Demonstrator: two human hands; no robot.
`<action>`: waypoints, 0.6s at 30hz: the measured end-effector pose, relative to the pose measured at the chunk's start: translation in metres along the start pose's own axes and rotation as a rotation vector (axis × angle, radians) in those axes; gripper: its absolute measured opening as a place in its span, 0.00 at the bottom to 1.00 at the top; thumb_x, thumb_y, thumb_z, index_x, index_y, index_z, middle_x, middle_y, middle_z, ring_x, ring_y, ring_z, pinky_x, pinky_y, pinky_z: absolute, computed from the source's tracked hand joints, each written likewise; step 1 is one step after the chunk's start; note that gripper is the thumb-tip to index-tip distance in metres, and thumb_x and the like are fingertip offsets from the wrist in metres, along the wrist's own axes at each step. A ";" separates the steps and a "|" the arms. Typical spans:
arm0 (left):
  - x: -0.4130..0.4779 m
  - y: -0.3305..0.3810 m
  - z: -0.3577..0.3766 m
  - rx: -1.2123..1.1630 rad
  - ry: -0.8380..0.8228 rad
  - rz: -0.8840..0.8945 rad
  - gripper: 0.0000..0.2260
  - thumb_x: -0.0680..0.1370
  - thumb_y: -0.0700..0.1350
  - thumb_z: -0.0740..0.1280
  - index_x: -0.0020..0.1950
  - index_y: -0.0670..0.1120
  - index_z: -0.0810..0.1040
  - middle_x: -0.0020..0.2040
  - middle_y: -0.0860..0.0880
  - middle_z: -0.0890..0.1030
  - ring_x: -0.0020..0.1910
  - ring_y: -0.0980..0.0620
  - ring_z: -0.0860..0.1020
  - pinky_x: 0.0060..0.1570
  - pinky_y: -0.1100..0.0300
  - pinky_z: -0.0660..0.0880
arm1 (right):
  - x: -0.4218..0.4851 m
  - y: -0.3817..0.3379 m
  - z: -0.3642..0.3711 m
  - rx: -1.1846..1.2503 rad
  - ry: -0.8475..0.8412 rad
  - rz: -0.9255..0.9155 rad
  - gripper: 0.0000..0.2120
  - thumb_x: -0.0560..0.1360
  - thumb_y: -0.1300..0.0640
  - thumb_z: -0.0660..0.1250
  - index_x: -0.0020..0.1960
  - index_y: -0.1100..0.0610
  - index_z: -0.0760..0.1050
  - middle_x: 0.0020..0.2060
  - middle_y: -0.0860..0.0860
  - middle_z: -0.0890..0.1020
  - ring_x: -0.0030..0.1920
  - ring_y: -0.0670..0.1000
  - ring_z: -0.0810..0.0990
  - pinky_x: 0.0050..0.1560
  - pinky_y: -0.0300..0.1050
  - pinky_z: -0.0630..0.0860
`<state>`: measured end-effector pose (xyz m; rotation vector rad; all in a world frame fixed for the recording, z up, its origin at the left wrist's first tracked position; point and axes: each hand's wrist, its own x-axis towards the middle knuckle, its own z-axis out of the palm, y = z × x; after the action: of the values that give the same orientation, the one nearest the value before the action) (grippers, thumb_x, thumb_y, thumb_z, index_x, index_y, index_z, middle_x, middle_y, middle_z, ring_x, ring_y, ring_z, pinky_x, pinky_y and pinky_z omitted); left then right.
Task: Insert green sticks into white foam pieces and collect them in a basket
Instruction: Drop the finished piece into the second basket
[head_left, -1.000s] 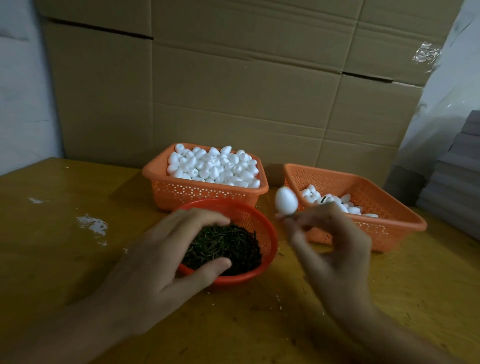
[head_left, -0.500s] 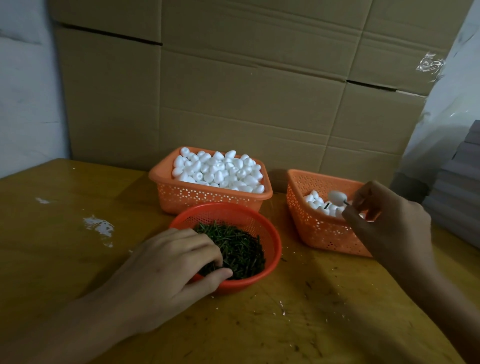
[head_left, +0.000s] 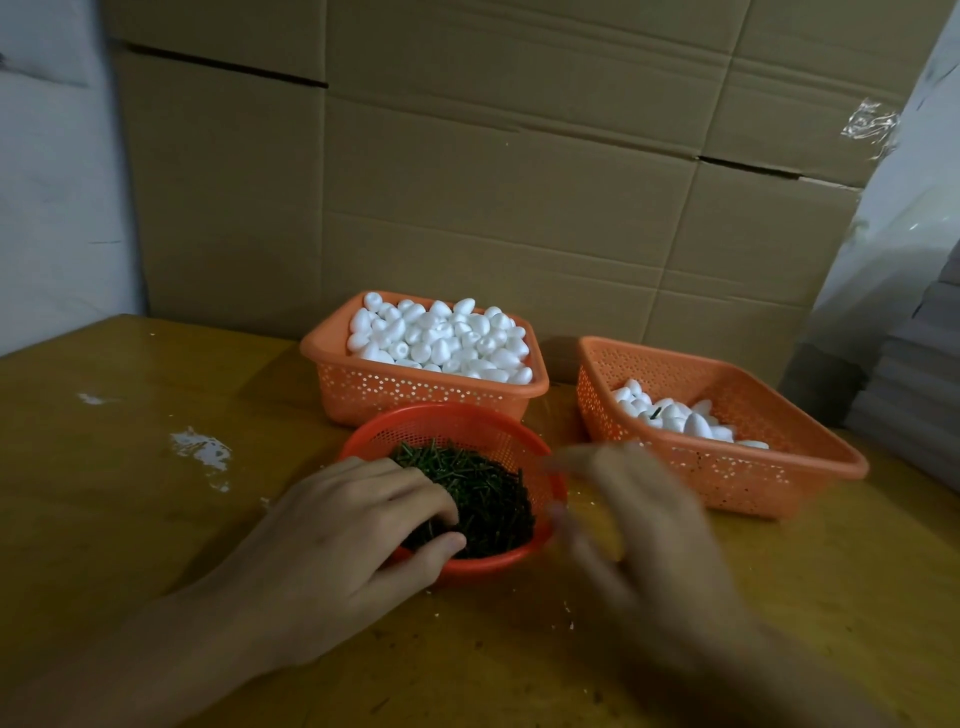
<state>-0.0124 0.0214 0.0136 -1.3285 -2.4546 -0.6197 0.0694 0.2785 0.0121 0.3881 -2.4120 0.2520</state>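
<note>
A round red basket (head_left: 448, 417) at the middle holds a heap of green sticks (head_left: 491, 493). My left hand (head_left: 332, 545) reaches into it from the left, fingertips and thumb pinching at sticks in the heap. My right hand (head_left: 639, 535) is motion-blurred beside the red basket, fingers loosely spread and holding nothing. Behind stands an orange basket (head_left: 363, 395) heaped with plain white foam pieces (head_left: 441, 338). At the right, a second orange basket (head_left: 727, 478) holds a few foam pieces with sticks (head_left: 680, 415) in its near left corner.
All three baskets stand on a yellow wooden table (head_left: 130, 519) with white paint marks (head_left: 200, 449) at the left. Cardboard boxes (head_left: 493, 182) form a wall right behind the baskets. Grey stacked sheets (head_left: 914, 395) sit at the far right edge.
My right hand carried a foam piece on a stick to the right basket, left it there, and has swung back toward the red basket. My left hand has sunk into the sticks.
</note>
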 end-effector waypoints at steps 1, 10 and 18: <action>0.000 0.000 0.000 -0.002 0.004 -0.001 0.22 0.83 0.66 0.50 0.62 0.60 0.79 0.55 0.65 0.79 0.56 0.65 0.76 0.56 0.61 0.74 | -0.004 -0.009 0.011 0.005 -0.116 -0.061 0.18 0.87 0.42 0.56 0.69 0.48 0.74 0.65 0.41 0.78 0.65 0.45 0.76 0.61 0.50 0.75; 0.001 0.003 0.002 0.112 -0.022 0.027 0.22 0.85 0.63 0.47 0.55 0.60 0.80 0.51 0.64 0.78 0.51 0.63 0.76 0.52 0.60 0.73 | -0.004 -0.014 0.030 0.047 -0.259 -0.105 0.13 0.86 0.40 0.60 0.66 0.43 0.74 0.61 0.39 0.76 0.62 0.44 0.73 0.59 0.47 0.74; 0.045 -0.009 -0.014 0.111 0.209 0.035 0.14 0.81 0.52 0.57 0.61 0.54 0.78 0.57 0.58 0.77 0.58 0.55 0.74 0.55 0.55 0.72 | -0.003 -0.016 0.023 0.032 -0.284 -0.082 0.15 0.87 0.40 0.57 0.67 0.43 0.76 0.59 0.39 0.77 0.60 0.45 0.74 0.57 0.48 0.75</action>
<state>-0.0432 0.0425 0.0431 -1.1972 -2.2592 -0.5731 0.0635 0.2577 -0.0063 0.5695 -2.6644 0.2105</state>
